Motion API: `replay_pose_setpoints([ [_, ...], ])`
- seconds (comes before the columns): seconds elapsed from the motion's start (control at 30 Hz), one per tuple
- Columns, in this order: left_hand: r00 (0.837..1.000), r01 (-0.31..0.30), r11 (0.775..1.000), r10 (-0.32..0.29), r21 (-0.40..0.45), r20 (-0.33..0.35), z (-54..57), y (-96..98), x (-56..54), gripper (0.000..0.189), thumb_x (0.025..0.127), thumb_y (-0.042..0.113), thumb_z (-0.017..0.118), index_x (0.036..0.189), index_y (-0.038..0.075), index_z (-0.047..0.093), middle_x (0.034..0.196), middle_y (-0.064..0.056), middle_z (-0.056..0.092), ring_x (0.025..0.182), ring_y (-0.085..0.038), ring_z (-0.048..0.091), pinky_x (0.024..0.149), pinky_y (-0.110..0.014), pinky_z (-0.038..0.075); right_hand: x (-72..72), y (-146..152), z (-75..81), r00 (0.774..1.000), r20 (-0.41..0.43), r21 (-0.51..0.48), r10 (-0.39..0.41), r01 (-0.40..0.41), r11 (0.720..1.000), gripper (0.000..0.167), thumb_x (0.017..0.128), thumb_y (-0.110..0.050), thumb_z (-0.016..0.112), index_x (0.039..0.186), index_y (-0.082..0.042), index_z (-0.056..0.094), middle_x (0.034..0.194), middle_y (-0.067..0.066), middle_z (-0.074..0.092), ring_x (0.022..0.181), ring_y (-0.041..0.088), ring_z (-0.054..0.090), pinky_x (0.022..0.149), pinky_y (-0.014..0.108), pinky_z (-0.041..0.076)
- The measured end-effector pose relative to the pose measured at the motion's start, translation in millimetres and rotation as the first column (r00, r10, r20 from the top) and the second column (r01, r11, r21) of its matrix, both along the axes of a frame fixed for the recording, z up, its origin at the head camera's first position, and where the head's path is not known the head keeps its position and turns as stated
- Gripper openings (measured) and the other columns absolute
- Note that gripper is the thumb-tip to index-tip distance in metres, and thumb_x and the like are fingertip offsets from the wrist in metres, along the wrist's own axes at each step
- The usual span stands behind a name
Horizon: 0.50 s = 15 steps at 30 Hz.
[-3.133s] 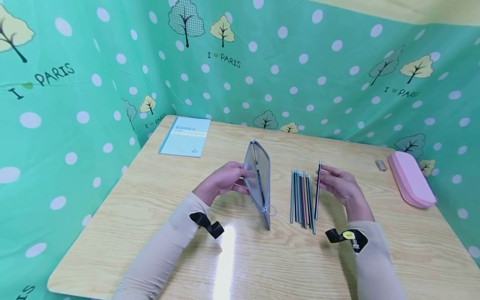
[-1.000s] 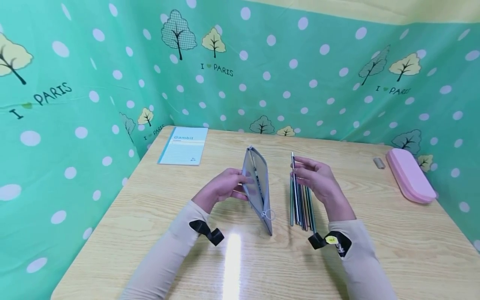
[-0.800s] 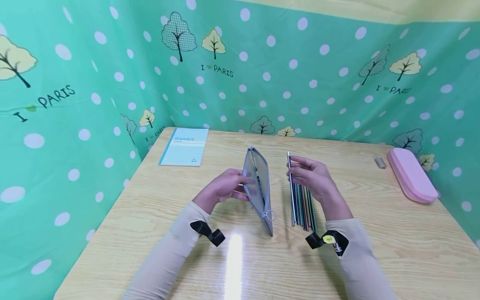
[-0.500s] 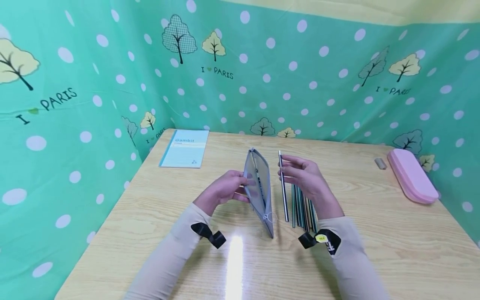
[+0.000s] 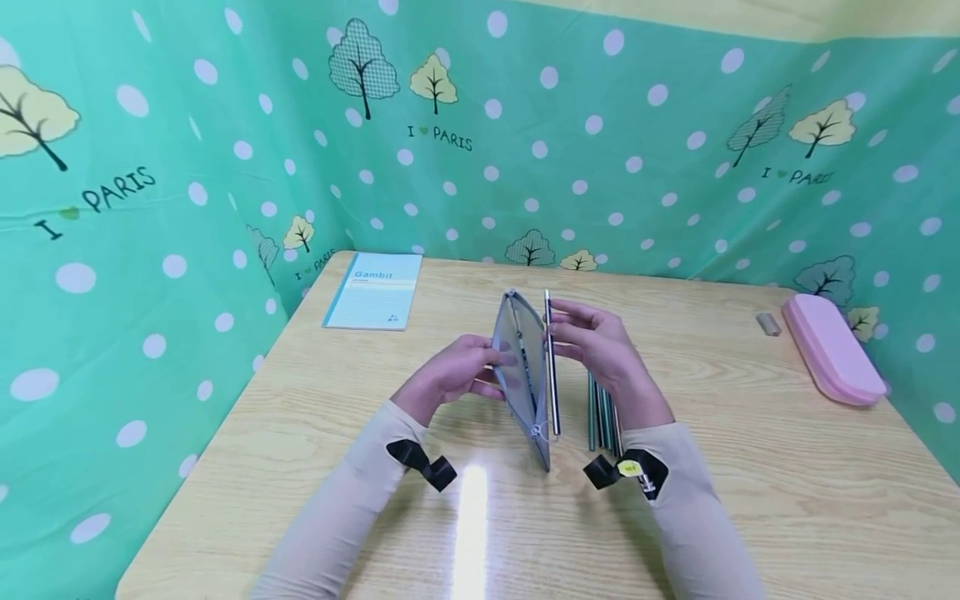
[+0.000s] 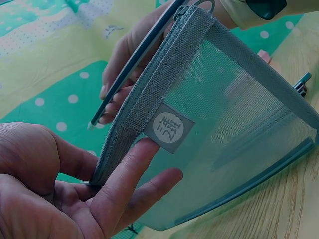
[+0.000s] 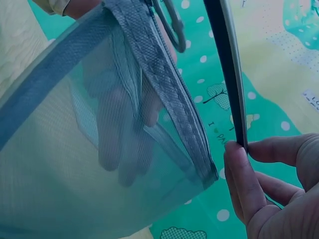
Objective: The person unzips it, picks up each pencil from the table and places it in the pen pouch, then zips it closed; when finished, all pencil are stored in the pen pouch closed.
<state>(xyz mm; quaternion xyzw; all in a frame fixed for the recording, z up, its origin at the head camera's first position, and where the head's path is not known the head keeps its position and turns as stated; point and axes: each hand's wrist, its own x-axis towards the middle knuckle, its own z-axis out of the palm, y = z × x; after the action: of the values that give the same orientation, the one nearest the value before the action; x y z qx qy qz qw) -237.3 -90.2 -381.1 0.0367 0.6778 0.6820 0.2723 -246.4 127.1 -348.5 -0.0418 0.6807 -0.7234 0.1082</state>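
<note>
My left hand (image 5: pixel 459 367) grips a grey mesh zip pencil pouch (image 6: pixel 214 109) by one side, thumb over the rim of its unzipped mouth. One pencil (image 5: pixel 525 367) shows through that opening. A dark, striped pencil (image 5: pixel 553 387) is pinched near one end between thumb and fingers of my right hand (image 5: pixel 606 340). In the head view it stands almost parallel to the pouch, just right of the mouth; the right wrist view (image 7: pixel 232 74) shows the pencil outside the pouch. Several more pencils (image 5: pixel 596 421) lie on the table, partly hidden beneath my right wrist.
A pale blue notebook (image 5: pixel 375 292) lies at the back left of the wooden table (image 5: pixel 360 517). Toward the right edge are a small grey eraser (image 5: pixel 768 324) and a pink pencil case (image 5: pixel 834 350). A green patterned curtain (image 5: pixel 645 167) hangs behind the table.
My right hand has lifted the pencil from the right side of the row and carried it left over the other pencils to the pouch. The left hand keeps its hold on the pouch.
</note>
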Motion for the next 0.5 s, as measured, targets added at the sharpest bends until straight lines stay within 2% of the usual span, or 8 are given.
replay_pose_setpoints([
  [0.3, 1.000, -0.008, 1.000, 0.008, -0.001, 0.001, 1.1, 0.7, 2.2, 0.039, 0.104, 0.009, 0.054, 0.135, -0.015, 0.053, 0.119, -0.026, 0.066, 0.091, -0.025, 0.069, 0.080, -0.037, 0.066, 1.2, -10, 2.7, 1.000, 0.015, -0.033, 0.003, -0.002, 0.999, 0.056, 0.097, 0.009, 0.059, 0.150, 0.008, 0.043, 0.111, 0.005, 0.064, 0.090, 0.014, 0.072, 0.082, 0.023, 0.063],
  [0.5, 1.000, -0.008, 1.000, 0.008, 0.005, -0.002, 0.6, 2.2, 3.4, 0.036, 0.104, 0.008, 0.054, 0.132, -0.014, 0.055, 0.117, -0.023, 0.066, 0.093, -0.026, 0.069, 0.081, -0.037, 0.066, 1.1, -11, 4.0, 1.000, 0.020, -0.060, -0.016, 0.017, 0.998, 0.055, 0.098, 0.009, 0.058, 0.151, 0.008, 0.042, 0.110, 0.003, 0.066, 0.086, 0.010, 0.072, 0.078, 0.020, 0.063],
])
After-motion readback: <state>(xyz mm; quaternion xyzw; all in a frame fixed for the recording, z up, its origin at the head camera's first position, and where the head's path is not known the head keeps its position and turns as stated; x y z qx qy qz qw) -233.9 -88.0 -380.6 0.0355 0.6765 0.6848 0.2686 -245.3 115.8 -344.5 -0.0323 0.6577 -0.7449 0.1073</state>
